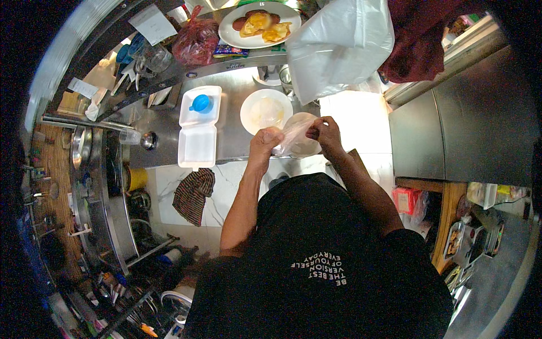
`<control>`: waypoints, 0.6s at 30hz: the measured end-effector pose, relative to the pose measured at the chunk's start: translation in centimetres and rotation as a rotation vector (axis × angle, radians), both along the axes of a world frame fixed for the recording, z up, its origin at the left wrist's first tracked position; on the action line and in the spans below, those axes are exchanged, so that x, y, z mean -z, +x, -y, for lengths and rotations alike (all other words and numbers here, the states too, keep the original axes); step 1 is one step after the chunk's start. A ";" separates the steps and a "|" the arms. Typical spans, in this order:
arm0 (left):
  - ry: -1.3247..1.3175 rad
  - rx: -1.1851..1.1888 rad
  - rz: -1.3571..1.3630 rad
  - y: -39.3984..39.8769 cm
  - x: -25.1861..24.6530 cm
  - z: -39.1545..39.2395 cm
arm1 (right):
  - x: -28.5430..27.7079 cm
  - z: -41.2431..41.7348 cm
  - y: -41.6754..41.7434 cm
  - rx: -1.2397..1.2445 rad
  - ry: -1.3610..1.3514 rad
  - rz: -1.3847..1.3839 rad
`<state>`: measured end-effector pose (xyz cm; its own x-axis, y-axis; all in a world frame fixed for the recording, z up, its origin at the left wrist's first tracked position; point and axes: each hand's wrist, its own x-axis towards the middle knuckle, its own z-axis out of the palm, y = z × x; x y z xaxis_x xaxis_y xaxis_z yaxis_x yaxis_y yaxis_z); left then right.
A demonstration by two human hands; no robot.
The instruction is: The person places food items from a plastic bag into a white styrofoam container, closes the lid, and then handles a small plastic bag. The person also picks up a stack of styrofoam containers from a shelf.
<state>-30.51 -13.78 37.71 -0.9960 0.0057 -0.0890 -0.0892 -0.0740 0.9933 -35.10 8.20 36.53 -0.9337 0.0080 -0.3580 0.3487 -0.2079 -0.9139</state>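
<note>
My left hand (pixel 267 139) pinches one side of a clear thin plastic bag (pixel 294 134), near the front edge of the steel counter (pixel 230 127). The bag's other side is between the fingers of my right hand (pixel 327 134). Behind and below the stretched plastic shows a pale round dish (pixel 309 146), partly hidden. Just beyond my left hand is a white plate (pixel 250 111) with yellowish residue on it. Further left lies an opened white foam clamshell box (pixel 197 146). A small blue plastic cup (pixel 200 103) sits in its far half.
On the raised shelf (pixel 203 70) are a plate (pixel 230 36) of fried eggs and reddish slices, and a red plastic bag (pixel 197 40). A large white plastic bag (pixel 338 51) hangs at the right. A striped cloth (pixel 192 197) hangs over the counter's front edge.
</note>
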 end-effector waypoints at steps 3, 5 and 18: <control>-0.149 -0.060 0.115 -0.2 0.3 -0.4 | -2.0 -0.3 -0.5 -0.001 -0.195 0.192; -0.069 -0.180 0.106 -0.4 1.5 -0.6 | -5.9 0.8 0.1 0.118 -0.433 0.322; -0.461 -0.368 -0.033 -2.5 -1.0 -2.7 | -2.0 -2.2 -0.3 -0.339 0.618 -0.267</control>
<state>-32.98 -11.13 38.71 -0.9274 -0.3728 0.0307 -0.1081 0.3457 0.9321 -35.38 10.43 38.54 -0.9751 -0.1695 -0.1427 0.0524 0.4492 -0.8919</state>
